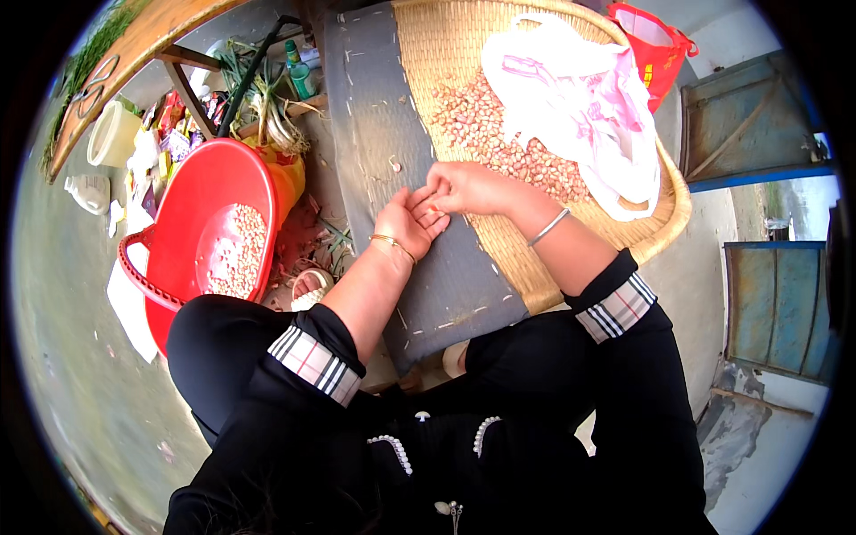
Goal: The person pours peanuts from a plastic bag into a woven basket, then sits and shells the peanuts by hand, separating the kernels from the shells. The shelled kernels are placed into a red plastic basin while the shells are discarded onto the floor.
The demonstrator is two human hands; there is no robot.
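My left hand (409, 224) lies palm up over the dark cloth-covered end of a woven basket tray (511, 267), its fingers partly spread. My right hand (461, 190) meets its fingertips from the right, thumb and finger pinched at a small pale-orange piece (433, 210) that looks like a nut or bean. Which hand bears its weight I cannot tell. Many pinkish nuts or beans (468, 120) are heaped on the tray beyond, partly under a white plastic bag (568, 87). One loose piece (396, 166) rests on the dark cloth (448, 287). Similar pieces lie in a red plastic basket (160, 261) at the left.
Spring onions (271, 120) and a green bottle (299, 73) stand behind the red basket, near wrappers and a cream tub (114, 137). A white jug (89, 192) lies on the floor. Scissors (97, 83) rest on a wooden table (150, 43). A red bag (652, 50) stands behind the tray.
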